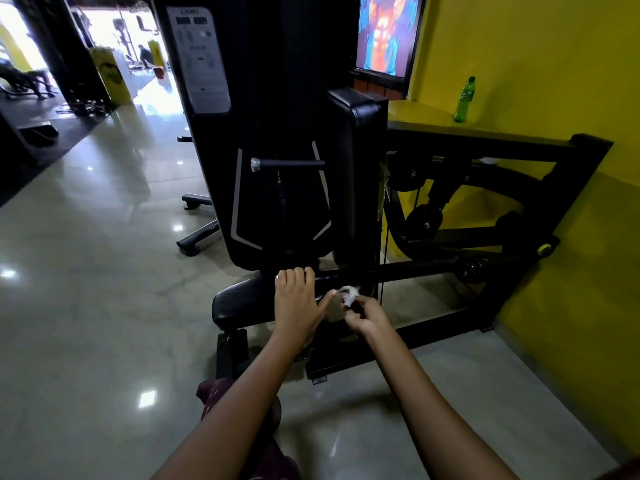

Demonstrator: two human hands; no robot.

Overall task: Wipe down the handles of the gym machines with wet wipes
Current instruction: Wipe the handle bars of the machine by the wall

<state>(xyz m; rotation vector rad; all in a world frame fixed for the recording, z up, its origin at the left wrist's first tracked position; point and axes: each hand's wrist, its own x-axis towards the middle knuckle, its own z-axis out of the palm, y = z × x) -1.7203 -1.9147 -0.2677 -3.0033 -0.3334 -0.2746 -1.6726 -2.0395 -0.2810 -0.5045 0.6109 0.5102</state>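
A black gym machine stands in front of me, with a low horizontal black handle bar point(408, 268) running right from above the black seat pad point(239, 299). My left hand point(298, 306) rests on the bar's left end, its fingers curled over the top and the thumb stretched out to the right. My right hand point(365, 315) pinches a small crumpled white wet wipe point(349, 294) just below the bar, close to the left thumb. A second handle point(287, 164) with a chrome end cap sticks out higher up on the machine.
The upright back pad point(353, 168) and weight-stack cover point(277, 202) rise behind the bar. A yellow wall point(554, 81) stands at the right, with a green bottle point(464, 100) on its ledge. Glossy tiled floor point(97, 271) spreads to the left. More machines and a person stand far back left.
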